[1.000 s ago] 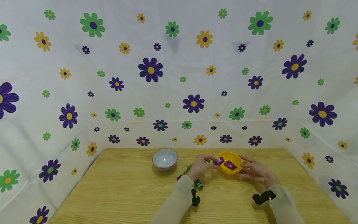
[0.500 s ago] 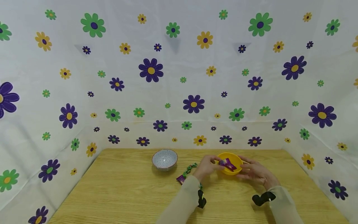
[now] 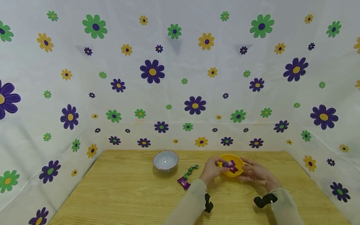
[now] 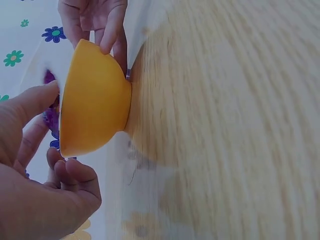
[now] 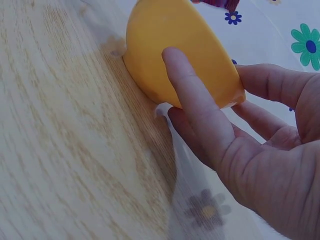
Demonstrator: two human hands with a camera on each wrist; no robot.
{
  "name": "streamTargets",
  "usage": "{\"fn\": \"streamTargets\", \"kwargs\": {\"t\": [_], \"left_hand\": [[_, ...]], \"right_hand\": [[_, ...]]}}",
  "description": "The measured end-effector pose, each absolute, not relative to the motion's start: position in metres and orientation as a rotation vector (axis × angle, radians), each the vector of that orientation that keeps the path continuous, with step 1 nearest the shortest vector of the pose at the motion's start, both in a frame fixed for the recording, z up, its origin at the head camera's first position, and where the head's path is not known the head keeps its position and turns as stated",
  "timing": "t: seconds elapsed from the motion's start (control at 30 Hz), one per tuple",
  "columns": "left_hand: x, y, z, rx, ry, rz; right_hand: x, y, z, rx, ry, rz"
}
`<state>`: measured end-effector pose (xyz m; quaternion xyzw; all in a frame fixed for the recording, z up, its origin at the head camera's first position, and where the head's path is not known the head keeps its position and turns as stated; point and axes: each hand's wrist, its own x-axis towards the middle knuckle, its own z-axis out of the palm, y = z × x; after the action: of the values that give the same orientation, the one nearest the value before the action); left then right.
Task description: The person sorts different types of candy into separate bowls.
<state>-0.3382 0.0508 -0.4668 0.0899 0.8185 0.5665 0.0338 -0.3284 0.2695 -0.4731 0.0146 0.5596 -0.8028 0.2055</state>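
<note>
My left hand (image 3: 212,170) reaches over the yellow bowl (image 3: 231,173) and pinches a purple-wrapped candy (image 3: 228,163) above its inside. Another purple-wrapped candy (image 3: 233,169) lies in the bowl, partly covered by the held one. From the right, my right hand (image 3: 257,173) steadies the bowl at its rim. The right wrist view shows the thumb laid along the outer wall (image 5: 170,45) while other fingers are at the rim. In the left wrist view, the held candy (image 4: 50,117) shows as purple patches behind the left fingers.
Left of my left forearm, a purple-wrapped candy (image 3: 184,182) and green-wrapped candies (image 3: 190,171) lie on the wooden table (image 3: 126,187). A patterned bowl with a reddish rim (image 3: 166,161) stands further back. A flower-printed sheet (image 3: 174,87) encloses the table's back and sides.
My left hand has moved right, carrying the purple-wrapped candy from the bowl's left rim to over its inside. My right hand has stayed on the bowl. A green candy is now behind my left arm.
</note>
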Motion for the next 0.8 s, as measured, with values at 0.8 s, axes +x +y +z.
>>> {"fn": "streamTargets", "kwargs": {"t": [0.8], "left_hand": [[-0.339, 0.014, -0.455, 0.415, 2.385, 1.885]], "right_hand": [[-0.328, 0.265, -0.471, 0.087, 1.59, -2.238]]}}
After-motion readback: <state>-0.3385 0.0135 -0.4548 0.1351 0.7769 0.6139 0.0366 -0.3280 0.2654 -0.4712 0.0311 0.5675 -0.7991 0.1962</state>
